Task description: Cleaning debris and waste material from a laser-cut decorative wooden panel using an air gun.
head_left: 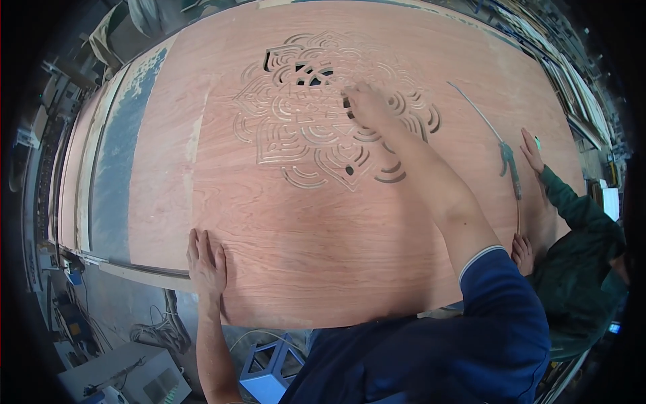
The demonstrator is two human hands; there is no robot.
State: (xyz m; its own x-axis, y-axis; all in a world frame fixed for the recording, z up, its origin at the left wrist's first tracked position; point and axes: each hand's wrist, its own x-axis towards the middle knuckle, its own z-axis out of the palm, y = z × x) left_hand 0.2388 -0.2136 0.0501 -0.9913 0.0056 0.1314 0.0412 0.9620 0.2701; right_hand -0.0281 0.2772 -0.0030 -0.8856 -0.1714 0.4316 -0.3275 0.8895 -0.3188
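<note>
A large reddish plywood panel (282, 236) lies in front of me, with a mandala-like pattern of curved slots (296, 128) cut into its far half. Several pieces are out of the pattern, leaving dark holes near its top and centre. My right hand (367, 106) reaches over the centre of the pattern, fingers bent down at the cutouts beside a dark hole. Its fingertips are blurred, and whatever they pinch is hidden. My left hand (207, 261) lies flat on the panel's near left edge, fingers stretched out and holding nothing.
A blow gun (508, 161) with a long thin nozzle and hose lies on the panel's right side. At the right edge stands a co-worker in a dark green sleeve (568, 198), both hands on the panel. A blue stool (266, 370) and a grey box (128, 374) sit below the near edge.
</note>
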